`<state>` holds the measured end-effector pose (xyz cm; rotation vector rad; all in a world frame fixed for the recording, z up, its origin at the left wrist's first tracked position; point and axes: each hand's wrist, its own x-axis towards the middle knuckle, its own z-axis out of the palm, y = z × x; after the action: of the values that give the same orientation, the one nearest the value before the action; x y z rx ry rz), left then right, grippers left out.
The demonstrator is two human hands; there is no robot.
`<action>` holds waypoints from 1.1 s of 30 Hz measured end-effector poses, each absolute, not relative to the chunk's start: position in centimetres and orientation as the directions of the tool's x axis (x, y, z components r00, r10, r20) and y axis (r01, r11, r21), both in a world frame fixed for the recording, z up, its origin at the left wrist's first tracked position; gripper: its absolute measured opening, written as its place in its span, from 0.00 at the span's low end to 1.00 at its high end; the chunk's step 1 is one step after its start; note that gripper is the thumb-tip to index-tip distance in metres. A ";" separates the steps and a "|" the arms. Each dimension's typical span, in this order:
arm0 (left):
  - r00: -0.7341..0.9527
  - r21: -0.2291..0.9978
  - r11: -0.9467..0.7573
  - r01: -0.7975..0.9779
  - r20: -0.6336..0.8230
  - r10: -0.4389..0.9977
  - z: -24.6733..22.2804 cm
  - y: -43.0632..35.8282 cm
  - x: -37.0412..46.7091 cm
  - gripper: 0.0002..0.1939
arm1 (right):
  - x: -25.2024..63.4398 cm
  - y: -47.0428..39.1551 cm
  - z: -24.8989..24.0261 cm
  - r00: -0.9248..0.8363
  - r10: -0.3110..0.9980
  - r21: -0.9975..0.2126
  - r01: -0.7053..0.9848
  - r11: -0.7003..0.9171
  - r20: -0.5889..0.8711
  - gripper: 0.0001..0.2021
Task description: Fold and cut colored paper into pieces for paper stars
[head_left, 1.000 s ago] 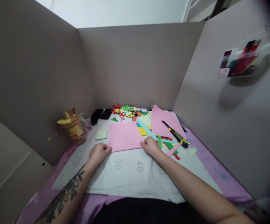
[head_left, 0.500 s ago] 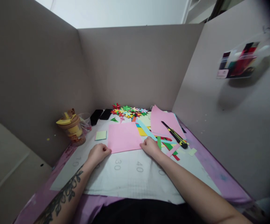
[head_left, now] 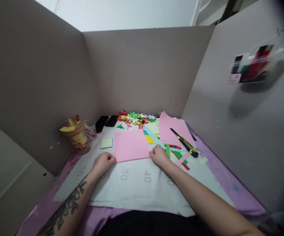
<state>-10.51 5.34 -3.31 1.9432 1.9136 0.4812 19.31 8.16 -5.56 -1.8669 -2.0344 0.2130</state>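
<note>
A pink sheet of paper (head_left: pixel 132 146) lies in front of me, its near edge looking like a fold. My left hand (head_left: pixel 104 161), fingers pinched together, holds the near left corner. At the near right corner, my right hand (head_left: pixel 159 155) is closed in the same way on the paper. Just left of the sheet sits a pad of pale green sticky notes (head_left: pixel 106 143). Coloured paper strips (head_left: pixel 179 157) in green, red, pink and blue lie beside my right hand, and a yellow and black utility knife (head_left: pixel 184 142) rests a little farther right.
Folded paper stars (head_left: pixel 137 117) are heaped at the back. Two black phone-like slabs (head_left: pixel 102 124) lie back left, near a brown and yellow cup (head_left: pixel 76 134). A larger pink sheet (head_left: pixel 172 126) lies back right. Grey panels (head_left: pixel 146 68) enclose the table; a clear pouch (head_left: pixel 252 67) hangs right.
My hands have slid slightly apart along the paper's near edge, the right one a bit to the right. Otherwise the pink sheet and the things around it look the same.
</note>
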 end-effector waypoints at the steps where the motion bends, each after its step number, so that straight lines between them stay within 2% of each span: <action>1: 0.018 0.497 -0.006 0.868 -0.020 1.000 -3.3 5.4 -10.6 0.12 | 19.3 8.2 -5.5 -0.057 0.985 -0.357 0.927 0.113 0.165 0.12; 9: -0.001 0.532 0.041 0.846 -0.075 0.997 -3.4 5.7 -10.7 0.13 | 19.3 8.2 -5.6 -0.053 0.986 -0.347 0.932 0.107 0.161 0.11; 26: -0.006 0.421 0.060 0.905 -0.129 0.992 -2.5 5.8 -10.4 0.14 | 19.3 8.2 -5.7 -0.072 0.986 -0.308 0.944 0.115 0.149 0.12; 33: -0.009 0.411 0.058 0.910 -0.121 0.993 -2.5 5.8 -10.4 0.13 | 19.2 8.0 -5.4 -0.082 0.985 -0.309 0.943 0.126 0.153 0.12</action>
<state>-10.36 5.77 -2.53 1.9034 1.9723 0.3051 19.23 8.04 -5.37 -1.8769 -2.0900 0.1848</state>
